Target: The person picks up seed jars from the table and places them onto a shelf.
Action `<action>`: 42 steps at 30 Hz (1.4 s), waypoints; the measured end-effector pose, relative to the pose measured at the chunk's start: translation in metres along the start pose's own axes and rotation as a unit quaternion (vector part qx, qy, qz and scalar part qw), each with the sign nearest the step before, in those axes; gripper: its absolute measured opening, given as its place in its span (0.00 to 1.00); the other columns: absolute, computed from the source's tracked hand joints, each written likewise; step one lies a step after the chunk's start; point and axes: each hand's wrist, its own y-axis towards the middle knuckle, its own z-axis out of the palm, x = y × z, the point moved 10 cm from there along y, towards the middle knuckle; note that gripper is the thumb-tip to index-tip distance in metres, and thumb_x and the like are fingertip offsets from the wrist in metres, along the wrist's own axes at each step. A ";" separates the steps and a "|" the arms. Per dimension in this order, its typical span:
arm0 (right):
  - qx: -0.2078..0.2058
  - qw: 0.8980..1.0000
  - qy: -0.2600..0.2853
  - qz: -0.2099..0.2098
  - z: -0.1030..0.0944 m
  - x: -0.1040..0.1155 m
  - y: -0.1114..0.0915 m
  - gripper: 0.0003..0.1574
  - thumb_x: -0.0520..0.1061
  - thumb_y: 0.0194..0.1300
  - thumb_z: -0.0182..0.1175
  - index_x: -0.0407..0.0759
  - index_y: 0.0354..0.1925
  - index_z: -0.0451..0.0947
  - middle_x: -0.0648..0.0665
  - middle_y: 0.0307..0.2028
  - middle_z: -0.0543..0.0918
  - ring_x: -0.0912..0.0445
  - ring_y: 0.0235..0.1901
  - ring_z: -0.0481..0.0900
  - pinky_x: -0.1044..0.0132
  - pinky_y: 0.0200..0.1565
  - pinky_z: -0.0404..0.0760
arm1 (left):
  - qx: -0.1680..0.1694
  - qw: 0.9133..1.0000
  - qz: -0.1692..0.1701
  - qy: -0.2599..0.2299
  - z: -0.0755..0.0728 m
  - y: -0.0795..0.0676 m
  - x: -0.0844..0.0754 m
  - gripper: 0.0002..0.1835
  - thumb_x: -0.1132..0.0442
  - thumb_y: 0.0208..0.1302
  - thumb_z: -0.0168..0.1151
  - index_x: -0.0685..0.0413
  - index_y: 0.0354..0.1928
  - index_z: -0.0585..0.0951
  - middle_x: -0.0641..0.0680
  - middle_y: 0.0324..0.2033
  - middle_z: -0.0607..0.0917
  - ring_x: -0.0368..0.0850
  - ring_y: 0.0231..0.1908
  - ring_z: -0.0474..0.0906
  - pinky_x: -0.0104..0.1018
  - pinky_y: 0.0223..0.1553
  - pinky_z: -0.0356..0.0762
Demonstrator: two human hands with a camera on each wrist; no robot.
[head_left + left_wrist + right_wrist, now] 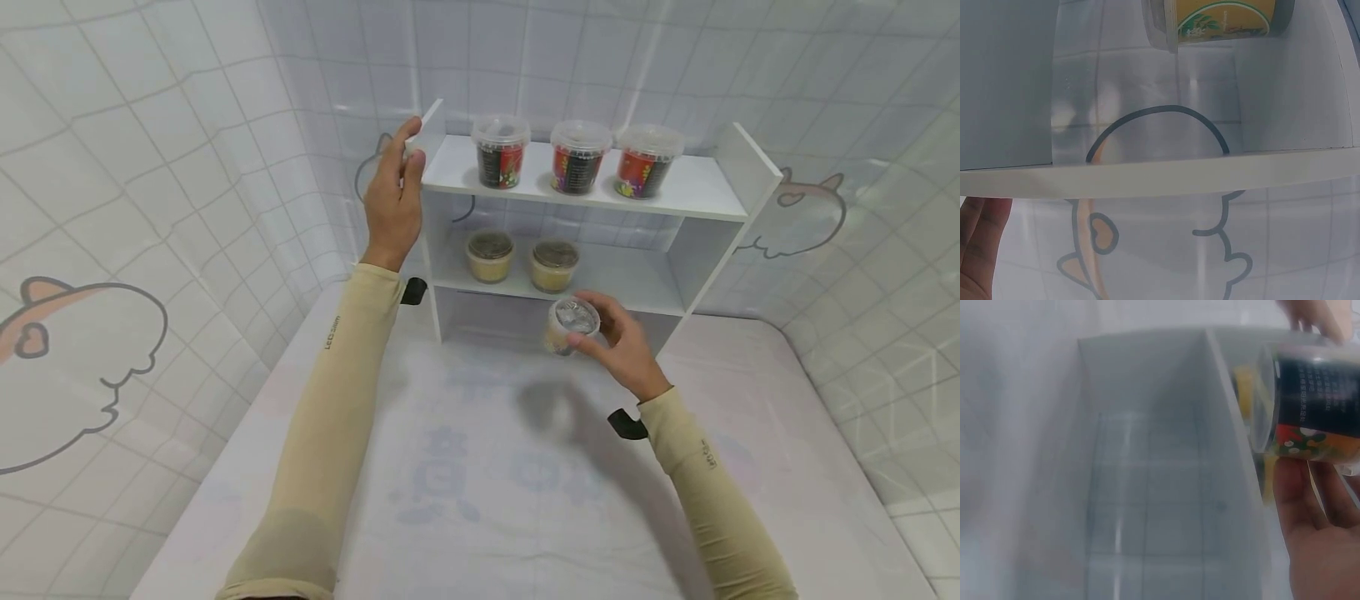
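Note:
My right hand (pixel 626 354) holds a small round plastic tub (pixel 576 318) with a clear lid, just in front of the lower part of a white shelf unit (pixel 600 287). Up close in the right wrist view, that tub (pixel 1319 394) shows a black label with white print and a colourful flower border, with the fingers (pixel 1297 487) against its side. My left hand (pixel 396 196) rests at the top of the unit's left side panel, its fingers fairly straight. Two yellow tubs with clear lids, the left one (pixel 490 257) and the right one (pixel 555 265), stand on the middle shelf.
Three clear-lidded tubs with red and black labels, including the middle one (pixel 581 158), stand on the top shelf. A white patterned cloth (pixel 465 500) covers the table. Tile-patterned sheeting (pixel 187 167) with cartoon drawings surrounds it.

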 end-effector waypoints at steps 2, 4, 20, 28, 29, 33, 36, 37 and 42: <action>-0.008 1.000 0.004 0.001 -0.006 0.001 0.001 0.38 0.30 0.66 0.66 0.38 0.72 0.66 0.35 0.63 0.74 0.52 0.59 0.74 0.64 0.64 0.70 | 0.000 1.000 -0.001 -0.002 0.000 0.000 0.000 0.24 0.58 0.80 0.52 0.33 0.73 0.70 0.52 0.40 0.78 0.39 0.30 0.66 0.32 0.35 0.62; -0.015 1.000 0.009 0.001 -0.012 0.002 0.003 0.38 0.31 0.66 0.66 0.37 0.71 0.66 0.35 0.63 0.74 0.51 0.59 0.74 0.64 0.64 0.69 | 0.001 1.000 0.000 -0.002 0.000 0.001 0.000 0.24 0.58 0.80 0.52 0.34 0.73 0.70 0.52 0.39 0.78 0.39 0.30 0.67 0.32 0.34 0.62; -0.061 0.998 -0.005 0.002 -0.045 0.002 0.014 0.36 0.31 0.65 0.66 0.36 0.70 0.69 0.36 0.65 0.74 0.52 0.59 0.74 0.66 0.63 0.69 | 0.003 1.000 -0.001 0.002 0.000 0.000 0.000 0.23 0.58 0.80 0.51 0.33 0.73 0.70 0.49 0.32 0.74 0.39 0.29 0.67 0.32 0.32 0.60; -0.072 0.997 -0.007 0.011 -0.057 -0.002 0.019 0.35 0.33 0.66 0.66 0.38 0.69 0.69 0.38 0.63 0.74 0.52 0.60 0.74 0.66 0.63 0.68 | 0.003 1.000 -0.003 0.001 0.000 -0.001 0.000 0.23 0.58 0.80 0.51 0.33 0.73 0.70 0.50 0.43 0.80 0.38 0.31 0.69 0.32 0.34 0.62; -0.074 0.997 -0.009 0.013 -0.059 -0.003 0.019 0.35 0.33 0.66 0.67 0.38 0.69 0.69 0.38 0.64 0.74 0.52 0.60 0.74 0.66 0.63 0.68 | 0.003 1.000 -0.003 0.001 0.000 -0.001 0.000 0.23 0.58 0.80 0.51 0.33 0.73 0.70 0.50 0.42 0.79 0.38 0.31 0.69 0.32 0.33 0.62; -0.081 0.997 -0.015 0.011 -0.065 -0.004 0.021 0.35 0.33 0.66 0.66 0.38 0.69 0.70 0.38 0.63 0.74 0.52 0.60 0.74 0.67 0.62 0.68 | 0.001 1.000 0.000 0.003 0.000 0.000 0.000 0.23 0.58 0.80 0.51 0.33 0.73 0.70 0.52 0.40 0.79 0.38 0.30 0.68 0.32 0.33 0.61; -0.085 0.996 -0.025 0.007 -0.070 -0.002 0.024 0.35 0.34 0.67 0.66 0.38 0.69 0.70 0.38 0.62 0.75 0.52 0.59 0.74 0.68 0.61 0.69 | -0.003 1.000 0.007 -0.001 0.000 -0.001 -0.001 0.23 0.59 0.80 0.51 0.36 0.73 0.71 0.51 0.44 0.82 0.38 0.31 0.68 0.32 0.33 0.62; -0.087 0.996 -0.031 0.006 -0.071 -0.001 0.025 0.35 0.34 0.67 0.67 0.38 0.69 0.70 0.38 0.62 0.75 0.53 0.58 0.75 0.68 0.60 0.70 | -0.003 1.000 0.010 -0.001 0.000 -0.001 -0.001 0.23 0.60 0.80 0.51 0.37 0.73 0.71 0.49 0.48 0.82 0.39 0.31 0.68 0.32 0.34 0.62; -0.098 0.994 -0.044 0.006 -0.078 -0.001 0.028 0.35 0.35 0.66 0.67 0.38 0.69 0.70 0.39 0.61 0.75 0.54 0.57 0.75 0.69 0.57 0.72 | -0.004 1.000 0.009 -0.005 0.000 0.000 0.000 0.23 0.60 0.80 0.52 0.38 0.73 0.71 0.36 0.58 0.80 0.38 0.32 0.69 0.32 0.35 0.63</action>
